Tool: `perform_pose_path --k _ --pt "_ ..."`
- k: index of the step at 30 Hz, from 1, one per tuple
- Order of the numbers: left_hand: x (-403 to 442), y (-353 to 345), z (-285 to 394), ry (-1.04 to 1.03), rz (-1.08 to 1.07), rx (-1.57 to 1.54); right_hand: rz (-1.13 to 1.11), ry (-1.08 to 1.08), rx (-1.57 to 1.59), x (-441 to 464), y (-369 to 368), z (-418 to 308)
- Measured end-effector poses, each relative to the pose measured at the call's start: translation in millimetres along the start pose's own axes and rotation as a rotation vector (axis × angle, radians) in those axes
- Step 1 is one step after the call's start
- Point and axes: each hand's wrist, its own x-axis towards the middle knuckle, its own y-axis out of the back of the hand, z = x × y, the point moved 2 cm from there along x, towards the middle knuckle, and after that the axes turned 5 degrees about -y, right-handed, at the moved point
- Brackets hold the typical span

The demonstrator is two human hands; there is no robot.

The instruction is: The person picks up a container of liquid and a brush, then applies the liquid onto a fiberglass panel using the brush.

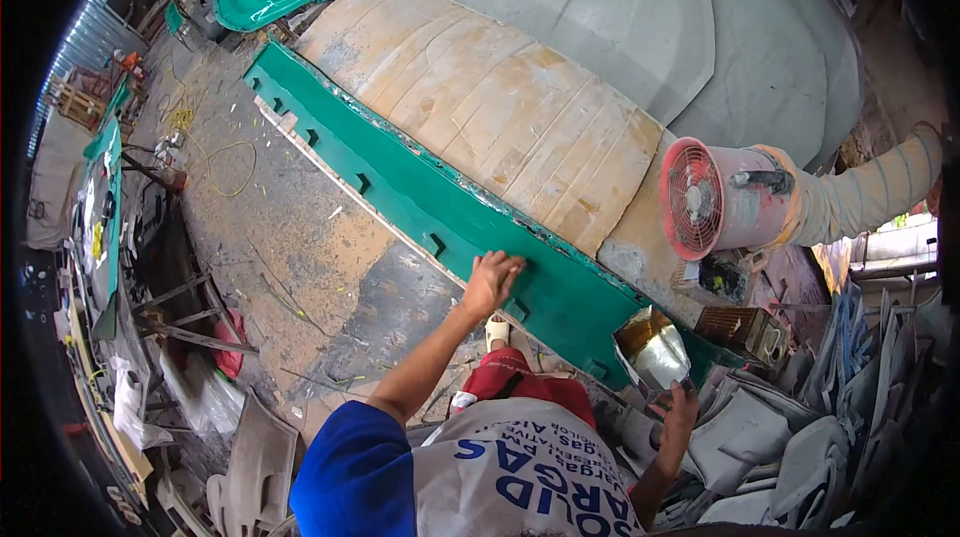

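A long glossy green mold (400, 182) with a raised edge and several small dark brackets runs diagonally in front of me. My left hand (490, 282) is over its lower middle, fingers bent and drawn together near the green surface. Whatever the fingers may hold is too small to make out. At the lower right, my right hand (677, 417) grips the near edge of an open cut metal can (655, 349). The can's shiny inside faces up, beside the green mold's right end.
A pink-and-red blower fan (700, 199) with a fabric duct (870, 187) stands at right. Behind the mold lies a patchy tan panel (480, 107). Stacked grey pieces (760, 437) crowd the lower right. A yellow hose (235, 172) lies on the floor.
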Motion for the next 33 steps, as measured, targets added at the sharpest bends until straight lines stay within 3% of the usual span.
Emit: perform_pose_path --k 1,3,4,7,9,10,12,14,16,19,22,23,25,31,32,33 --pt "2 1 -16 0.004 0.001 0.002 0.016 0.025 0.006 -1 -1 -1" --pt "16 17 -78 0.083 0.137 -0.376 -0.001 0.007 0.005 -5 -2 -7" --pt "27 34 -104 0.113 0.219 -0.42 -0.012 -0.009 0.008 -5 -2 -9" --pt "46 88 -193 0.119 0.325 -0.404 -0.029 0.013 0.028 -7 8 -3" --pt "54 120 -216 0.216 0.457 -0.13 0.003 0.009 0.012 -12 17 3" --pt "56 133 -214 0.303 0.497 -0.047 0.024 0.007 -0.007 -14 20 6" --pt "54 137 -193 0.266 0.544 0.414 0.029 0.0 -0.013 -19 26 7" --pt "42 104 -201 0.19 0.442 0.509 0.032 -0.001 -0.017 -22 32 8" --pt "29 70 -159 0.127 0.263 0.508 0.017 0.033 -0.007 -23 37 9" --pt "13 20 -85 -0.028 0.167 0.407 0.067 0.018 -0.001 -22 47 11" --pt "22 31 -22 0.087 -0.035 0.097 0.082 0.003 0.029 -19 62 17" --pt "25 33 -34 0.085 -0.037 0.095 0.086 0.003 0.03 -20 66 20" --pt "36 43 -94 0.092 0.046 -0.391 0.137 -0.038 0.06 -22 74 21" --pt "60 133 -272 0.132 0.433 -0.301 0.162 -0.036 0.077 -43 84 20" --pt "60 147 -265 0.253 0.508 -0.175 0.197 -0.053 0.083 -43 86 27" --pt "59 149 -258 0.113 0.626 -0.047 0.249 -0.068 0.093 -44 91 31"
